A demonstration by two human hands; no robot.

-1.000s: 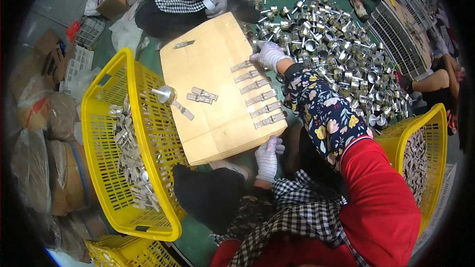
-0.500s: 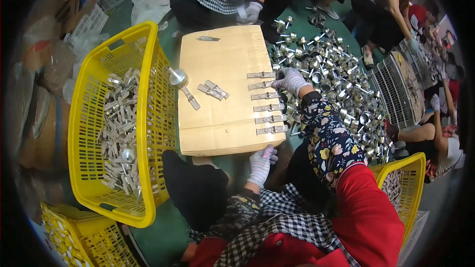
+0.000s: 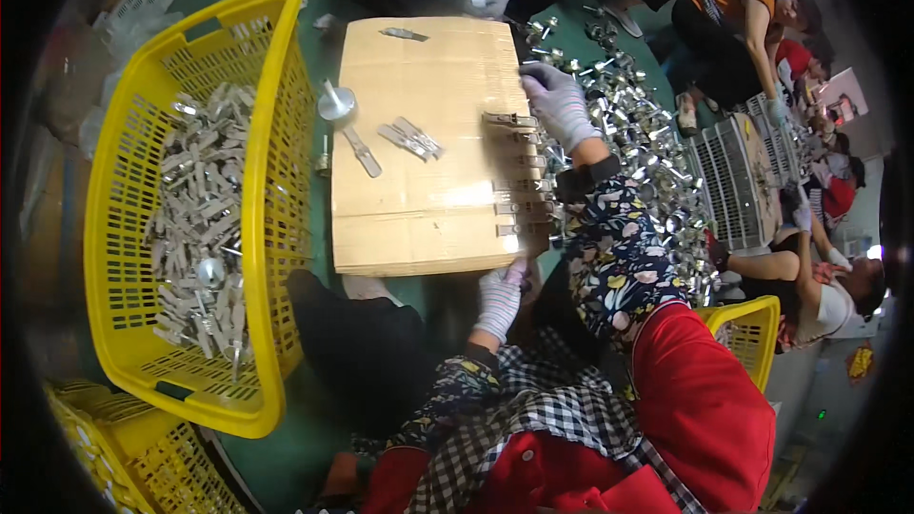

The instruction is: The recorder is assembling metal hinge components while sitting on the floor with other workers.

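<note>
One yellow basket (image 3: pixel 255 190) flanks the cardboard (image 3: pixel 409 219), heaped metal parts (image 3: pixel 628 148) opposite

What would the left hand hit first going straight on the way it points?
Most likely the near edge of the tan cardboard. The left hand points up at it, its fingertips about at that edge. Depth is unclear: it could slide underneath instead.

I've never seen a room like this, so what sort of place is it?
Probably a workshop or small factory: a yellow basket holds many flat metal pieces, stemmed metal cups lie heaped, and other people are gathered nearby.
</note>
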